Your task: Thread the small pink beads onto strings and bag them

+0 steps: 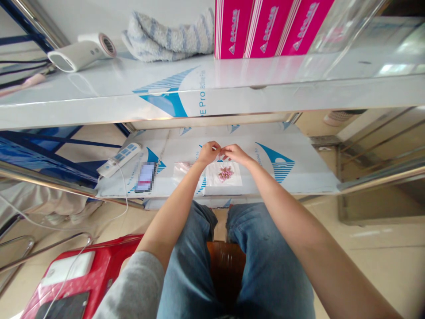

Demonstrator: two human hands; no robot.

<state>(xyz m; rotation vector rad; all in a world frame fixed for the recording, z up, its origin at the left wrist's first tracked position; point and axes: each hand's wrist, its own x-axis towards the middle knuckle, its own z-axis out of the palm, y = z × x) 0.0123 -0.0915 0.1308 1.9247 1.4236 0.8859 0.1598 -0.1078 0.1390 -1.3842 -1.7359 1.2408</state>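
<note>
My left hand (208,153) and my right hand (234,154) meet above the middle of a white film-covered shelf board (299,170). Their fingertips pinch toward each other, and anything between them is too small to make out. Just below my right hand, a white paper square (232,179) carries a small heap of pink beads or flowers (226,173). A crumpled clear plastic bag (182,170) lies under my left wrist. Nearer the left edge of the board rests a smartphone (145,177) with a blurred screen.
A white power strip (119,159) with a cable sits at the board's left. An upper shelf (99,95) overhangs the hands, holding a hair dryer (81,52), a fuzzy sock (169,37) and pink boxes (272,26). Metal rails flank the shelving. My denim-covered knees (265,261) and a red stool (76,279) lie below.
</note>
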